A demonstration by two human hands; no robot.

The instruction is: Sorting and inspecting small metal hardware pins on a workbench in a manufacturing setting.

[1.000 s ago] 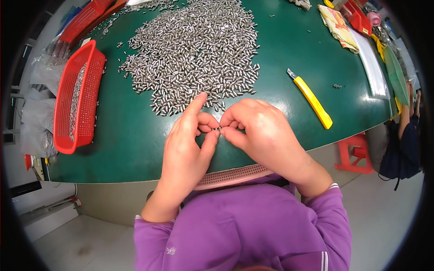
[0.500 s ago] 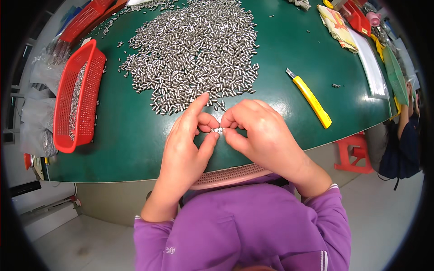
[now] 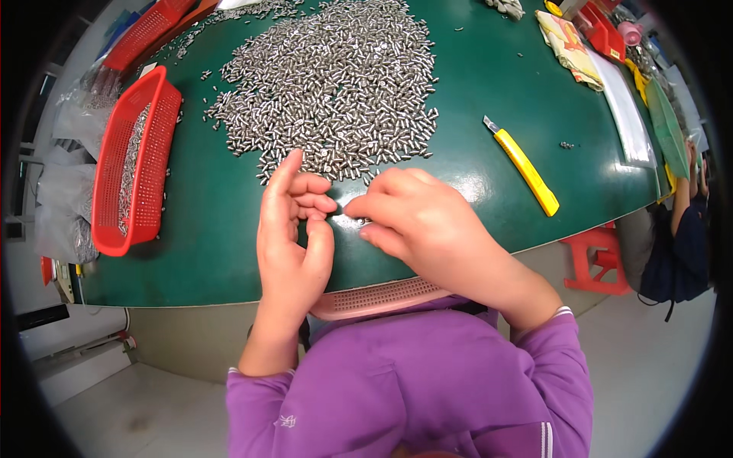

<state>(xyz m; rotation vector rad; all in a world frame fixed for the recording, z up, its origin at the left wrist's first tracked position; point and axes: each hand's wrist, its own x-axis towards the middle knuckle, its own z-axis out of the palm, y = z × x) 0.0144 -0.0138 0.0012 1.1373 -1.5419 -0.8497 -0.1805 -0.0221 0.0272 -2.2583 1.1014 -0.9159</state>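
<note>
A broad heap of small silvery metal pieces (image 3: 328, 91), short and round-ended, covers the green table ahead of my hands. My left hand (image 3: 294, 229) is held at the near side of the heap, fingers apart and nothing seen in them. Just right of it, my right hand (image 3: 416, 217) has its thumb and fingers bent round a few small metal parts (image 3: 363, 220). Those parts are mostly hidden, so their exact kind does not show. A gap separates the fingertips of my two hands.
On the left stands a red perforated basket (image 3: 156, 164) with metal pieces inside. A yellow utility knife (image 3: 527, 172) lies on the right, blade out. Below the table edge is a pink perforated basket (image 3: 382, 298). A red stool (image 3: 595, 263) stands right, near another person.
My left hand has moved left, away from the small metal parts that both hands were pinching. Those parts stay at my right fingers, which have shifted slightly left.
</note>
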